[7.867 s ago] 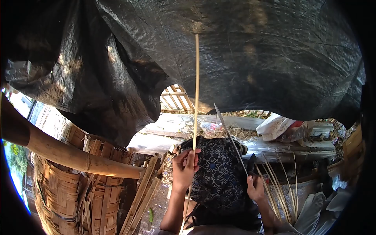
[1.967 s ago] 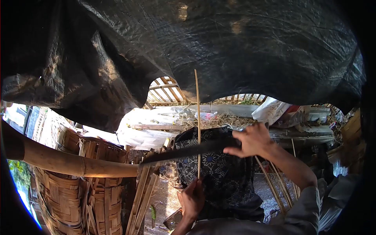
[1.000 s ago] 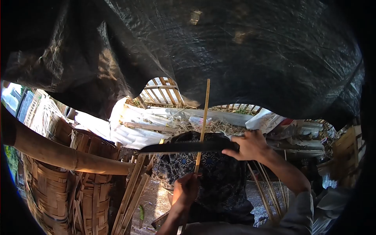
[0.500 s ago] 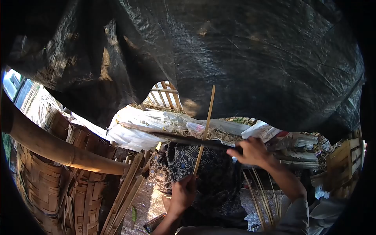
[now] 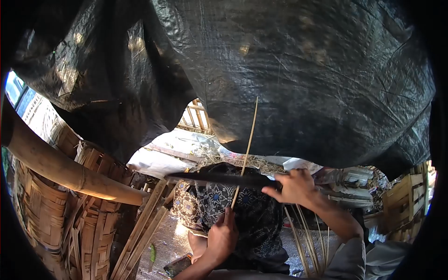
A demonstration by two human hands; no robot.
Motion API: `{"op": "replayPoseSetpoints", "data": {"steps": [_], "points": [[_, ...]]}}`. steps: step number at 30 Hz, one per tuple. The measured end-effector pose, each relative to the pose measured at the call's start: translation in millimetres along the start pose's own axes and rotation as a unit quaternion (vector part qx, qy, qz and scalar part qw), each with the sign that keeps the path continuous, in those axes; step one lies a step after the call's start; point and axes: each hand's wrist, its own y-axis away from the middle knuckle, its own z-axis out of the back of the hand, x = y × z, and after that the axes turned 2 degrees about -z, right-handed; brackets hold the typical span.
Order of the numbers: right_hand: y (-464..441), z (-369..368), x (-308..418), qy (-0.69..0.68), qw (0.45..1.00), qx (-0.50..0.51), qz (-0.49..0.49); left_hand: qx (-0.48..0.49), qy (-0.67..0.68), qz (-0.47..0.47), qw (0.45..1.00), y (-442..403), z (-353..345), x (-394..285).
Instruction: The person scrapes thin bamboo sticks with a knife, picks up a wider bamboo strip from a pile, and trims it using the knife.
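Observation:
My left hand (image 5: 221, 237) is closed round the lower end of a thin bamboo strip (image 5: 250, 135), which points up and away from me. The strip's narrow side appears to face me. My right hand (image 5: 297, 187) grips the handle of a long dark-bladed knife (image 5: 210, 179). Its blade reaches left over my lap and crosses the strip a little above my left hand; I cannot tell how deep it touches. Beneath both hands, a dark patterned cloth (image 5: 214, 203) covers my lap.
Woven bamboo baskets (image 5: 44, 210) and a thick bamboo pole (image 5: 79, 175) stand at left, with split bamboo pieces (image 5: 144, 228) beside my leg. Thin strips (image 5: 305, 238) lie right. A black tarp (image 5: 298, 84) hangs ahead. A slatted crate (image 5: 408, 198) is far right.
The knife has come down along the strip, nearer my left hand, and its blade lies more level. The strip looks narrower now, as if turned. The view has shifted slightly.

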Motion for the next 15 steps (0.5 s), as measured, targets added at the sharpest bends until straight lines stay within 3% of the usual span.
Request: {"op": "replayPoseSetpoints", "data": {"steps": [3,4,6,10,13,15], "points": [[-5,-2,-7,0.061,0.998,-0.001,0.026,0.023,0.019,-0.009,1.0,-2,6,-3],[-13,-5,-15,0.072,0.991,-0.103,0.045,0.027,0.027,-0.014,0.999,-9,7,-4],[-27,4,-14,-0.013,1.0,-0.02,-0.018,0.029,0.036,-0.017,0.999,-13,6,-2],[-24,9,3,0.085,0.993,-0.073,0.036,0.036,0.006,-0.008,0.999,-18,2,0],[-15,12,9,0.052,0.995,0.034,0.074,0.039,0.014,0.008,0.999,-25,2,-6],[-28,12,-3,0.059,0.996,0.02,0.062,0.042,0.02,0.023,0.999,-28,-1,-9]]}}
